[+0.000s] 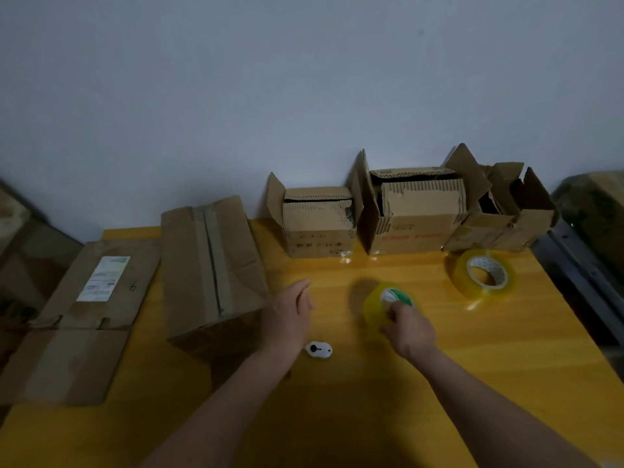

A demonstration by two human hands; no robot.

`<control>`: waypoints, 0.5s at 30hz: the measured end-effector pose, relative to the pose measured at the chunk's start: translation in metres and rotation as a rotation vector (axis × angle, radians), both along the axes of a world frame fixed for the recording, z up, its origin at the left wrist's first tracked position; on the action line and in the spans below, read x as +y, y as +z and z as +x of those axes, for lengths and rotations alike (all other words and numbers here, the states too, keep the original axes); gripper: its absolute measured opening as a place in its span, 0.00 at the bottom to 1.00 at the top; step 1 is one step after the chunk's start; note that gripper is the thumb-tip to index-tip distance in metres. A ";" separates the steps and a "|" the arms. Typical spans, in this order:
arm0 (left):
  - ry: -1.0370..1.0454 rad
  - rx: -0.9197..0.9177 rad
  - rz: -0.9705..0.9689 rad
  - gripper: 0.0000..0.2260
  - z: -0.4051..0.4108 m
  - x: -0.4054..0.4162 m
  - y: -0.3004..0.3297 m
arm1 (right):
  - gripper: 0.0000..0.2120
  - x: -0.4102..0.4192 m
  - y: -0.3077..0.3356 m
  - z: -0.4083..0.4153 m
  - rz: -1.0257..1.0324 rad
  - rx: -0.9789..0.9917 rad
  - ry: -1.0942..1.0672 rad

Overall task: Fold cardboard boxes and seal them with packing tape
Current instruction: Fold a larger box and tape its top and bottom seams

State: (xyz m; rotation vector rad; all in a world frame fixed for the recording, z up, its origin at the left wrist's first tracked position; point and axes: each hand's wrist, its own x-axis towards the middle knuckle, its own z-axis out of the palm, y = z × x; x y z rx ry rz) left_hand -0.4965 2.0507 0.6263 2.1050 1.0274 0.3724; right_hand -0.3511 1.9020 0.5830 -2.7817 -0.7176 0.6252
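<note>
Nearest: two bare forearms entered from 6 o'clock over the yellow table (371, 417). A small white cutter (318, 350) lay flat at centre, just beside the left wrist.

Right hand (410, 329), approx. 3 o'clock of the cutter, gripped the small tape roll (388, 304), fingers curled over its near rim. Roll appeared lifted or tilted; contact w/ table could not be confirmed.

Left hand (292, 310), at 12 o'clock of the cutter, was spread w/ fingers straight and slightly apart, holding nothing. It pointed toward the back row.

At 9 o'clock of the left hand: a closed, taped box (212, 265) on its side. Further to 9 o'clock: a flattened box w/ label (87, 309), overhanging the table edge.

At 2 o'clock: the large tape roll (484, 276), lying on its side, untouched.

Far edge, against the wall (304, 79), 12 to 2 o'clock: three open boxes, viz. small open box (319, 221), middle open box (415, 214), crumpled open box (499, 214), flaps up.

Handling, in my judgement: boxes are light, corrugated and worn; flaps stiff but crease-prone, torn in places. Best held by side walls, flaps pressed flat near the seam. Tape film is thin, sticky and slippery on the outside; grip the roll through the core or across the rim.

Not determined: free end of tape; box contents; cutter blade state; objects at far right and far left, dim and cut off.
</note>
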 end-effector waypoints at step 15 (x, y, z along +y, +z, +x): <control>0.136 0.321 0.455 0.27 -0.115 0.078 -0.029 | 0.19 0.093 0.016 -0.050 0.456 -0.078 0.415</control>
